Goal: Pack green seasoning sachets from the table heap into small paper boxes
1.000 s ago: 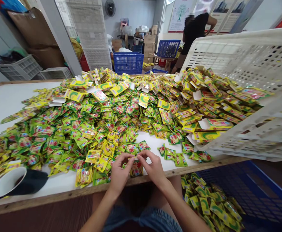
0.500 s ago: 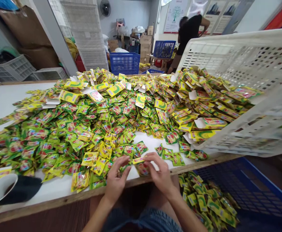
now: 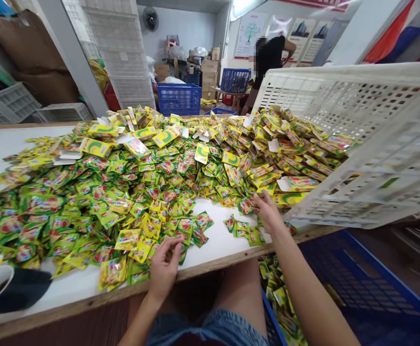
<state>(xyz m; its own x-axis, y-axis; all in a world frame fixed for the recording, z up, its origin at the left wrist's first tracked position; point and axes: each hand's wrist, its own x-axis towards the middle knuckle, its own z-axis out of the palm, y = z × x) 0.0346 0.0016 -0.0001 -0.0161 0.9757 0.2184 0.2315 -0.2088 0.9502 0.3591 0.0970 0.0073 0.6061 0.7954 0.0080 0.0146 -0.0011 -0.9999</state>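
Note:
Near the table's front edge, my left hand [image 3: 164, 263] has its fingers curled in with the thumb close to them, beside green packets [image 3: 184, 229] with a red fruit picture. Whatever lies between those fingertips is hidden. My right hand [image 3: 269, 214] reaches forward to the right, fingers stretched out, by the yellow flat cartons [image 3: 298, 183] at the mouth of a tipped white crate [image 3: 339, 211]. Its fingertips overlap the edge of the pile; whether they touch a carton I cannot tell. Several loose green packets [image 3: 241, 228] lie just left of that wrist.
A broad heap of green and yellow packets [image 3: 87, 192] covers much of the white table. At the front left, a dark cup [image 3: 26, 290] lies tipped. Below the table's right edge stands a blue crate [image 3: 371, 274] with yellow-green packs. A person in black [image 3: 270, 57] stands behind.
My right hand has gone from the table edge forward and right to the cartons. The small yellow-topped pack between my hands is gone from there. My left hand's fingers have curled in.

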